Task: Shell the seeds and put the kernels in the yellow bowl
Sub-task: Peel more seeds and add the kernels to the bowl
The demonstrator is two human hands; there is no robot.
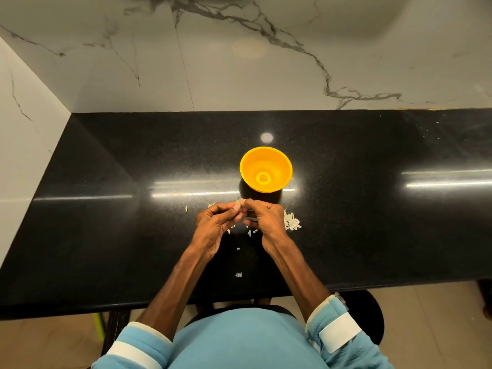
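The yellow bowl stands on the black counter, just beyond my hands. My left hand and my right hand meet in front of it, fingertips pressed together around a small pale seed. Both hands pinch it with curled fingers; most of the seed is hidden by the fingertips. A pile of pale shell pieces lies right of my right hand. At the bottom of the bowl there is one small pale spot; I cannot tell what it is.
Loose shell bits lie scattered on the counter: one left of my hands, others nearer the front edge. A marble wall rises behind and to the left. A dark stool stands below the counter's front edge.
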